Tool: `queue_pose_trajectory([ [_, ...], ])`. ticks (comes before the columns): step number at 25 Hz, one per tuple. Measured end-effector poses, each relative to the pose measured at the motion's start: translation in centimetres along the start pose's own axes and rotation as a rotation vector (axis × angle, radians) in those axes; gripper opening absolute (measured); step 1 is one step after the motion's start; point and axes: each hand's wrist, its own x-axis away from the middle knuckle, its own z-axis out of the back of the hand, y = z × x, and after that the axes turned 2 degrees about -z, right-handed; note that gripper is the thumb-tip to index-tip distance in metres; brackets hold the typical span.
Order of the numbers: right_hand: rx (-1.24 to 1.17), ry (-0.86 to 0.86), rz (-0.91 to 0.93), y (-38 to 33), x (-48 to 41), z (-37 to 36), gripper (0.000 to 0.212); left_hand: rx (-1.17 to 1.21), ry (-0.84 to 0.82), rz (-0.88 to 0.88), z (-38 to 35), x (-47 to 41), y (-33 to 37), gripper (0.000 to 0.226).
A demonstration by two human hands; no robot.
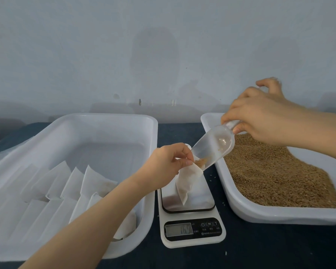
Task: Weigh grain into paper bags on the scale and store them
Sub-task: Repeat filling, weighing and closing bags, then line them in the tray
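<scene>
- My left hand (pixel 163 162) pinches the mouth of the paper bag (pixel 186 181) between thumb and fingertips, holding it open.
- My right hand (pixel 260 117) is clenched round the handle of the clear scoop (pixel 215 146), which is tipped down-left with its lip at the bag mouth.
- A little grain (pixel 201 162) sits at the scoop lip, about to go in; the rest of the scoop looks nearly empty.
- The bag hangs over the scale (pixel 192 241). Its lower corner looks down on the steel platform (pixel 202 199), but I'm partly carrying it.
- The display (pixel 179 230) is lit; digits are too blurred to read.
- The grain tray (pixel 279 214) on the right is well stocked. The storage tray (pixel 153 133) on the left holds rows of white bags (pixel 66 183); I can't tell which are filled.
- A few stray kernels (pixel 211 176) lie on the dark cloth beside the scale.
- Progress, my read: mid-fill on this bag. Left: let go so the reading is true, top up or trim, then move it to the left tray. Repeat for the remaining bags.
</scene>
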Motion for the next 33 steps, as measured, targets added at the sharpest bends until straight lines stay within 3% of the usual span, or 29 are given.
queue_pose_trajectory([
  [5,0.153,0.228,0.164,-0.9,0.3,0.2,0.025,0.005,0.008,-0.001,0.0,-0.1,-0.1,0.027],
  [14,0.177,0.279,0.204,-1.0,1.0,0.6,0.03,0.019,0.01,0.017,0.0,0.0,0.0,0.023],
  [17,0.124,0.289,0.131,0.6,1.5,0.2,0.031,0.029,0.019,0.027,-0.1,0.0,0.0,0.024],
  [20,0.039,0.32,-0.143,2.0,2.3,-1.9,0.024,0.017,0.019,0.034,0.0,-0.1,-0.1,0.024],
  [23,-0.124,0.076,-0.494,1.8,3.0,-6.4,0.02,0.003,0.02,0.039,-0.1,-0.1,-0.1,0.019],
  [26,-0.316,-0.251,-0.709,1.2,3.1,-10.6,0.012,0.003,0.02,0.046,-0.1,-0.1,0.0,0.017],
  [30,-0.359,-0.468,-0.821,1.2,2.7,-13.6,0.026,-0.007,0.018,0.054,0.0,-0.1,-0.1,0.019],
  [33,-0.339,-0.569,-0.787,1.2,2.8,-14.4,0.017,-0.01,0.022,0.057,-0.1,-0.2,-0.2,0.018],
])
